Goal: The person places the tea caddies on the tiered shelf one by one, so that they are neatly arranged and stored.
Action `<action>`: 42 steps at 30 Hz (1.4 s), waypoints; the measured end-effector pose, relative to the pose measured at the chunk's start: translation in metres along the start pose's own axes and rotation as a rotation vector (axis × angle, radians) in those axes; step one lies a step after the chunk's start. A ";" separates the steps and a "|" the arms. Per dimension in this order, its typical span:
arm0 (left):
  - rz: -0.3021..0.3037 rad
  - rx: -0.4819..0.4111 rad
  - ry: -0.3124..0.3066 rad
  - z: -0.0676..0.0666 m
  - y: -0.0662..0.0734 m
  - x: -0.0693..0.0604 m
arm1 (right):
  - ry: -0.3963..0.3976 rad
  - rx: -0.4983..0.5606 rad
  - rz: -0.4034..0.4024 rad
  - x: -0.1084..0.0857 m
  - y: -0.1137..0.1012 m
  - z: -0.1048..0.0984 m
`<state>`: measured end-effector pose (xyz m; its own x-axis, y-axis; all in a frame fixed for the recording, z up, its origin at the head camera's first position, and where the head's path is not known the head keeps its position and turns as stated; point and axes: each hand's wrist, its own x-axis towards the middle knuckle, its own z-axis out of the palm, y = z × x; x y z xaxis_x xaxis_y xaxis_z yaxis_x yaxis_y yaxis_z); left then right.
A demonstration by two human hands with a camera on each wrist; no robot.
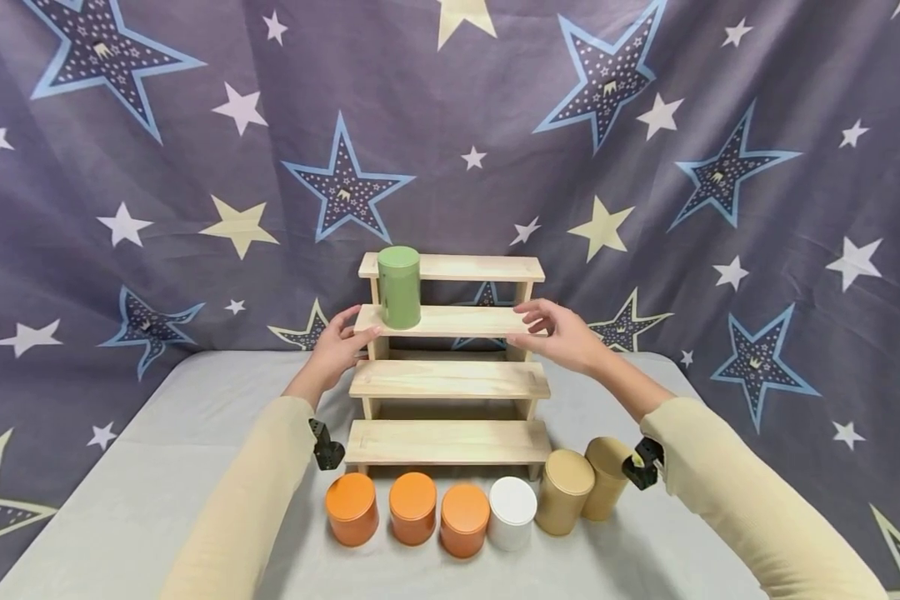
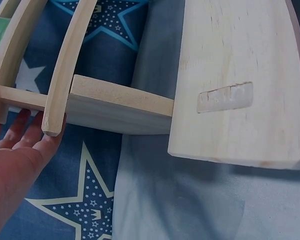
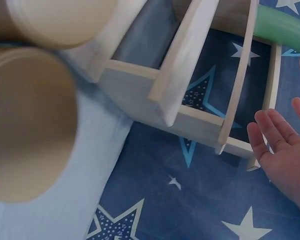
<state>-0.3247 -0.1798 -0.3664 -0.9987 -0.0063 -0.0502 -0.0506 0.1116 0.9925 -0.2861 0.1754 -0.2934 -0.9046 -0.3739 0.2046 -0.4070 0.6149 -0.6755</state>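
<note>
A tiered wooden display rack (image 1: 450,379) stands in the middle of the head view. On its second step from the top, near the left end, a green canister (image 1: 400,287) stands upright. My left hand (image 1: 335,350) holds that step's left end, thumb at the front edge; in the left wrist view some fingertips (image 2: 27,132) are partly hidden by the wood. By the right end of the same step is my right hand (image 1: 558,333), holding nothing. Its fingers (image 3: 275,127) are loosely bent and spread in the right wrist view.
In front of the rack stand three orange canisters (image 1: 412,508), a white canister (image 1: 512,512) and two gold canisters (image 1: 566,492), which sit near the right forearm. A pale cloth (image 1: 157,467) covers the table. Behind it hangs a star-patterned curtain (image 1: 450,100).
</note>
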 end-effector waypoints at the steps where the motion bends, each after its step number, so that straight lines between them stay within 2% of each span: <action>1: 0.000 -0.001 -0.001 0.000 0.000 0.000 | -0.007 0.005 0.002 -0.002 0.002 0.000; 10: -0.001 -0.004 -0.010 -0.002 -0.002 0.003 | -0.036 0.027 -0.008 -0.029 0.017 -0.004; 27: 0.013 0.009 -0.014 -0.002 -0.002 0.001 | -0.081 -0.009 -0.040 -0.075 0.048 -0.009; 42: 0.007 0.011 -0.016 -0.002 -0.003 0.004 | -0.129 0.031 -0.010 -0.115 0.074 -0.013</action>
<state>-0.3284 -0.1819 -0.3693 -0.9989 0.0108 -0.0451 -0.0434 0.1223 0.9915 -0.2135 0.2730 -0.3575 -0.8759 -0.4674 0.1201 -0.4100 0.5896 -0.6959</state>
